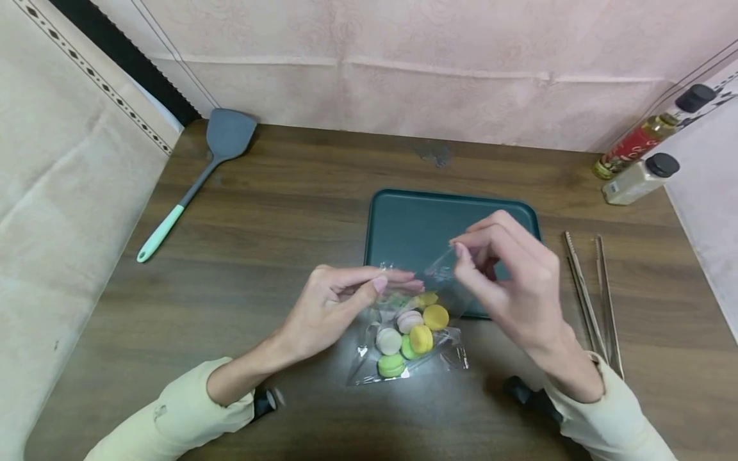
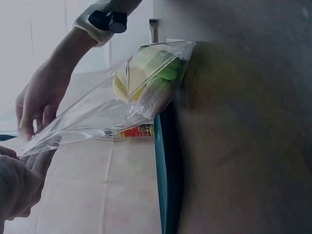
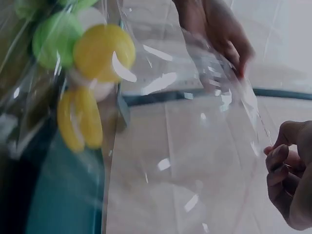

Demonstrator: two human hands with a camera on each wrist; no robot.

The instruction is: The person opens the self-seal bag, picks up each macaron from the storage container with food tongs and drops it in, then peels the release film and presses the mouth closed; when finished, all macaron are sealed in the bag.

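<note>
A clear plastic bag [image 1: 369, 371] with several yellow, green and pale macarons [image 1: 421, 339] inside stands between my hands. With thumb and fingers my left hand [image 1: 340, 301] pinches the bag's upper left edge. My right hand [image 1: 513, 282] pinches the upper right edge, drawn up higher than the left. In the right wrist view the film stretches between both hands, with a yellow macaron [image 3: 104, 52] showing through it. The left wrist view has the macarons [image 2: 146, 73] gathered at the bag's far end. Behind the bag lies a dark teal tray [image 1: 415, 224], partly covered by bag and hands.
A grey spatula [image 1: 230, 134] with a mint handle lies at the back left. Metal tongs [image 1: 588, 301] rest right of the tray. An oil bottle [image 1: 637, 141] and a black-capped jar [image 1: 637, 181] are at the back right. Pale cloth [image 1: 403, 64] hangs behind the wooden table [image 1: 288, 211].
</note>
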